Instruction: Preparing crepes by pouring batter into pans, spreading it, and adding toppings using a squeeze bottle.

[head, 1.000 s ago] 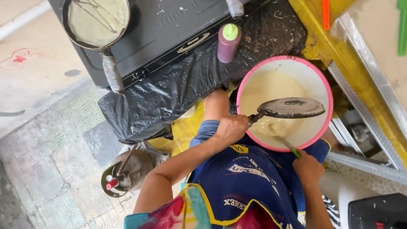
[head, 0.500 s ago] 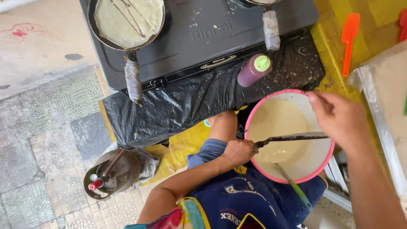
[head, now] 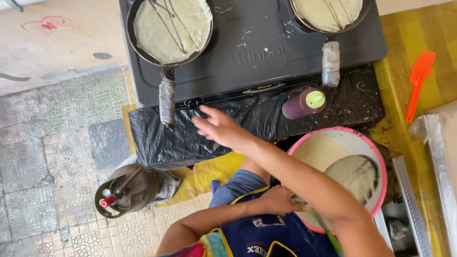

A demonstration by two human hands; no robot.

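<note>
My left hand (head: pixel 278 200) grips the handle of a small dark pan (head: pixel 354 178). The pan is coated with pale batter and tilts over a pink-rimmed bowl of batter (head: pixel 333 134). My right hand (head: pixel 220 127) reaches across to the left with its fingers spread and holds nothing. It hovers over the black plastic sheet (head: pixel 157 138) at the front of the black stove (head: pixel 257 52), just right of the wrapped handle (head: pixel 166 102) of the left pan (head: pixel 143 50). That pan holds a thin crepe (head: pixel 171 28) with dark drizzle.
A second pan with a crepe (head: pixel 328 12) sits on the stove's right burner. A purple squeeze bottle with a green cap (head: pixel 304 103) stands before it. An orange spatula (head: pixel 419 81) lies on yellow cloth at right. A gas cylinder top (head: pixel 126 190) stands on the tiled floor at lower left.
My right hand has left the bowl's right side and swung left across my body to the stove front. The pan in my left hand now faces up over the bowl.
</note>
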